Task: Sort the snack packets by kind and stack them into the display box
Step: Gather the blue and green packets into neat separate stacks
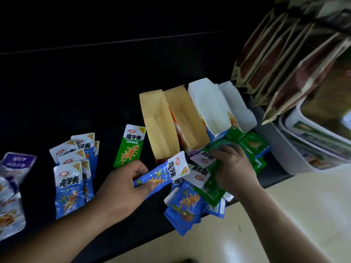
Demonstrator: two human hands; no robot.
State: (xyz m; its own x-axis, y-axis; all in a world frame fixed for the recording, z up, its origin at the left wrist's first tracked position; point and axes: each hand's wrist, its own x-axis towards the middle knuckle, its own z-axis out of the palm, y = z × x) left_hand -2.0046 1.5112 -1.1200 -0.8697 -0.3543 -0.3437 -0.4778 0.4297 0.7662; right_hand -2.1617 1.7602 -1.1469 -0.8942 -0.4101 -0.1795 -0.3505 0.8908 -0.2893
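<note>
Well, blue packet [161, 176] between left fingers [138, 168] (pinched).

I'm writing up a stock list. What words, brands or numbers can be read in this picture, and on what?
"魔芋爽": lone green packet.
"魔芋爽": front blue packet of the left pile.
"魔芋爽": held blue packet, pinched by the left hand.
"20%": yellow corner of the green packet.
"劲仔": purple packet; its lower line is blurred.
Red oval logos and the brown bags at right: too small or blurred to read.
</note>
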